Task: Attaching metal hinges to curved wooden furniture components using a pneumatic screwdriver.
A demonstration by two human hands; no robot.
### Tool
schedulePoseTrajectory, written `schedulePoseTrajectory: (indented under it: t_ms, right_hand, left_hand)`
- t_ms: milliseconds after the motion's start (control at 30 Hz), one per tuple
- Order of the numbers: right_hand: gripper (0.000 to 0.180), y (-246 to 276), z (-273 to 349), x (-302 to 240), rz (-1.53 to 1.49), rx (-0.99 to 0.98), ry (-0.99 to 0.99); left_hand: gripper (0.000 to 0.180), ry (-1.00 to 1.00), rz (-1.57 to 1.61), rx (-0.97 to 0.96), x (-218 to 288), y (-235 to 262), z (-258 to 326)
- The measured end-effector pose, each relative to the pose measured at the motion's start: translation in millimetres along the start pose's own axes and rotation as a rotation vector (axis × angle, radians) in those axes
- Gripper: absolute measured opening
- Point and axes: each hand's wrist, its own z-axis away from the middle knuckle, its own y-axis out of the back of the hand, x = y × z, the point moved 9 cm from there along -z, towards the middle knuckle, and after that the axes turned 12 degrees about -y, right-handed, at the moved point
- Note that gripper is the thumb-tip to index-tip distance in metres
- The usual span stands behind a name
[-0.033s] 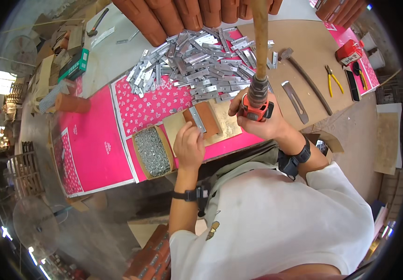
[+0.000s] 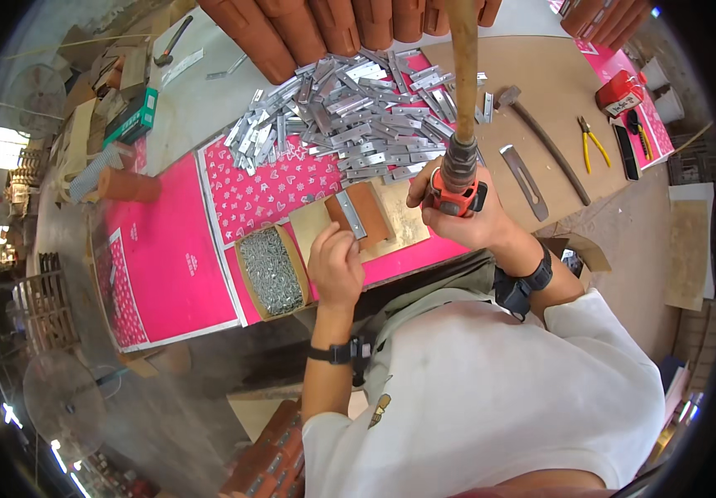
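My right hand (image 2: 478, 212) is wrapped round a red-and-black power driver (image 2: 456, 187), held above the right end of a pale wooden board (image 2: 404, 212). A tan rod (image 2: 463, 75) rises from the tool's dark collar. On the board lies a terracotta-coloured block (image 2: 372, 212) with a grey metal strip (image 2: 350, 214) across its left part. My left hand (image 2: 337, 264) is closed at the near end of that strip, fingertips pressed together; anything between them is too small to make out. Beside it stands a cardboard box of small screws (image 2: 271, 270).
A heap of metal strips (image 2: 358, 116) covers the table's middle, with terracotta-coloured tubes (image 2: 333, 25) behind. To the right lie a hammer (image 2: 545, 141), a slotted metal bar (image 2: 524, 183), yellow-handled pliers (image 2: 594, 145) and a red container (image 2: 621, 93). A green box (image 2: 132, 116) is at left.
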Motion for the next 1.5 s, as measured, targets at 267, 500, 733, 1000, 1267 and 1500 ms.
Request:
schedulePoseTrajectory:
  t_ms: [267, 500, 733, 1000, 1267, 1500]
  right_hand:
    - [0.027, 2.1, -0.2, -2.4, 0.030, 0.006, 0.004]
    - [0.020, -15.1, -13.5, -23.9, -0.075, -0.041, -0.086]
    - [0.020, -45.3, -40.5, -91.6, -0.189, -0.029, 0.022]
    - [0.026, -72.1, -39.7, -90.6, -0.256, -0.036, 0.120]
    - [0.028, -79.8, -41.0, -79.3, -0.221, -0.050, 0.089]
    - [0.029, -76.4, -43.2, -75.9, -0.187, -0.009, 0.100]
  left_hand:
    - [0.012, 0.905, 0.750, 0.454, -15.0, 6.4, 50.3]
    - [0.029, 1.059, 0.936, 0.400, -10.0, -11.0, 50.4]
    - [0.021, 1.089, 0.993, 0.343, -11.8, -19.2, 34.3]
    - [0.017, 0.930, 0.897, 0.382, -7.0, -14.7, 22.0]
    - [0.016, 0.882, 0.763, 0.326, -12.3, -13.1, 32.5]
    - [0.013, 0.768, 0.576, 0.314, -18.9, -1.1, 25.6]
